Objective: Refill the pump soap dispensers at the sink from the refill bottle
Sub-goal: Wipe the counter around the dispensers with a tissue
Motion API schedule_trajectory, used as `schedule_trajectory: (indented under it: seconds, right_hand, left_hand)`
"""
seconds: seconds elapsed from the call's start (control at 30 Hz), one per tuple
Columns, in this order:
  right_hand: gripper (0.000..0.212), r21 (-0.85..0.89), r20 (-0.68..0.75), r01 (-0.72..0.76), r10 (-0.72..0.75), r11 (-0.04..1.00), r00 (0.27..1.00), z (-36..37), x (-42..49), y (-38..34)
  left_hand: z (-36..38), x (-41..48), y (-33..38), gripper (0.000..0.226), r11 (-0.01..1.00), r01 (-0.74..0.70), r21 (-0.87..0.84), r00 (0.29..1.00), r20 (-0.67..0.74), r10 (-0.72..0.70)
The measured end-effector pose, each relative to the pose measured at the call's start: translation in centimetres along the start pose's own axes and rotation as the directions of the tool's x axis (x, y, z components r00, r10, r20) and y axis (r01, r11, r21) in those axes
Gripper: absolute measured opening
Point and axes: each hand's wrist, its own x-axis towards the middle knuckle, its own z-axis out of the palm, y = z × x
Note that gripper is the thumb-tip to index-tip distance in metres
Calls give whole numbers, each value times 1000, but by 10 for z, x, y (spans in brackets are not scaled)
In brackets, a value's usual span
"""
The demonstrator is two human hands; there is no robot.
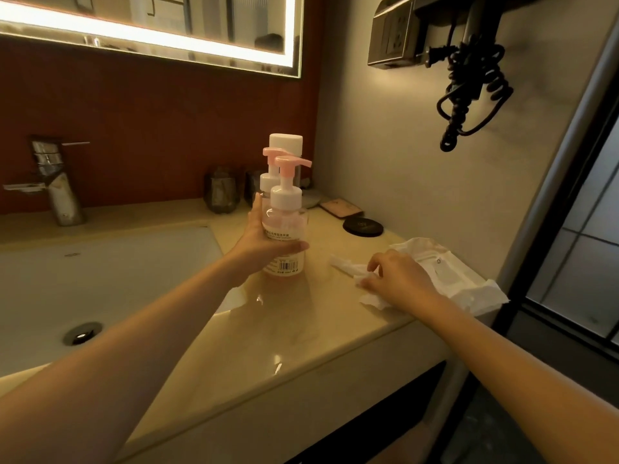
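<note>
At the bathroom sink (pixel 110 262), we held the front pump dispenser (pixel 288 222) in our left hand (pixel 264 239), fingers wrapped round the back of its clear body and thumb clamped across the label. Its base sat at or just above the table (pixel 284 329); we could not tell which. A second pump dispenser (pixel 268 182) stood right behind it, and a white-capped bottle (pixel 286 144), which we took for the refill, stood behind that, all three crowded together near the basin's corner. Both pink pump heads were still on.

Our right hand (pixel 402 283) lay well apart from them, fingers curled down and pinching a crumpled tissue (pixel 351 267) beside a torn plastic wrapper (pixel 435 266).

The risks, as we judged them: the trio stood so close that lifting or turning the front dispenser could clip the one behind and topple it, or the capped bottle, toward the basin. The table looked glossy and possibly wet, so a base set down carelessly might slide. With only one hand on the dispenser, unscrewing the pump would likely twist the whole body and slop the pinkish soap.
</note>
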Motion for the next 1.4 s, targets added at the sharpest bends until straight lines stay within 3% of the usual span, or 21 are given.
schedule_trajectory:
  seconds: [0.3,0.47,0.6,0.63,0.77,0.83,0.9,1.0,1.07,1.23,1.4]
  right_hand:
    - [19,94,-100,81,-71,992,992,9,14,13]
    - [12,247,-135,139,-108,959,985,7,15,15]
    - [10,488,-233,177,-68,855,970,-12,13,10]
    - [10,538,-229,187,-71,822,971,-17,12,7]
    - [14,667,-143,176,-107,724,984,-38,9,-11]
    - [13,725,-74,147,-137,673,988,-44,5,-20]
    - [13,735,-33,138,-169,664,985,-49,-1,-31]
    - [11,768,-42,126,-147,628,988,-55,-8,-45]
    - [12,768,-54,106,-102,631,993,-54,-12,-56]
    - [34,709,-308,151,110,689,945,-26,-49,-97]
    - [45,745,-162,91,47,661,986,2,-72,-144]
  left_hand:
    - [41,44,2,119,999,-15,35,1000,-15,16]
    - [55,49,8,98,995,-62,74,992,115,54]
    - [43,27,8,85,951,-110,289,984,-105,146]
    - [39,18,7,80,930,-150,335,976,-102,194]
    - [34,-23,11,63,878,-287,384,954,199,225]
    - [39,-36,18,50,921,-292,257,946,221,238]
    - [34,-47,31,29,953,-288,99,947,179,268]
    - [17,-56,50,6,938,-324,125,945,92,314]
    - [7,-62,59,14,942,-312,127,950,24,312]
    - [-16,-71,74,23,936,-272,222,948,-106,301]
    - [-34,-82,90,17,908,-250,336,936,-155,315]
